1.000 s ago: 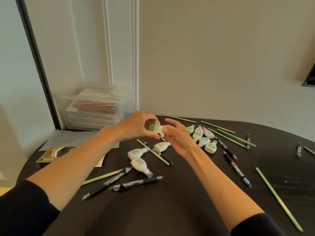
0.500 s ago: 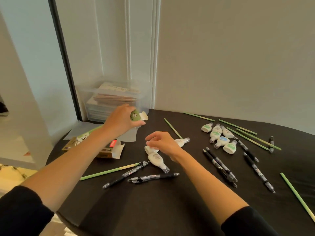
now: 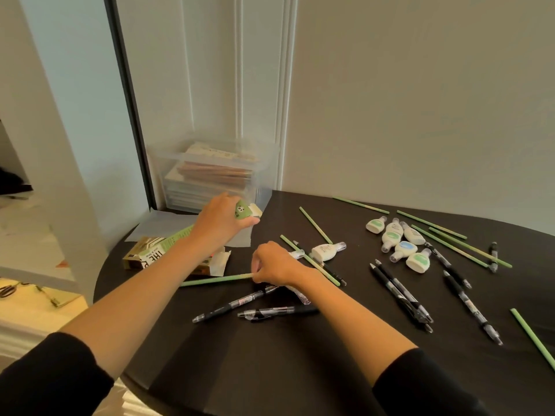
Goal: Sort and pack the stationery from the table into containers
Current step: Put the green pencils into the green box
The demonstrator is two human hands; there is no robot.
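The left hand [image 3: 220, 222] reaches to the far left of the black table [image 3: 270, 370] and grips a small green box [image 3: 244, 212] with a panda face on it. Its pale flap is open toward the right, and the box hangs over a grey sheet [image 3: 168, 223], just in front of the clear plastic bin [image 3: 216, 172] that holds stacked paper against the wall. Beneath that forearm lies a flat printed carton [image 3: 150, 254]. The right hand [image 3: 276, 264] is nearer, knuckles up, fingers curled down to the tabletop at the right end of a green stick [image 3: 216, 279]; whether it actually pinches the stick or something beneath the palm cannot be told. Just right of it a single white bottle [image 3: 327, 250] lies on its side, touching another green stick. A cluster of white bottles [image 3: 399, 244] with green and blue labels sits farther right, among more green sticks. Two black pens [image 3: 276, 312] lie near the right wrist, and further pens are scattered on the right.
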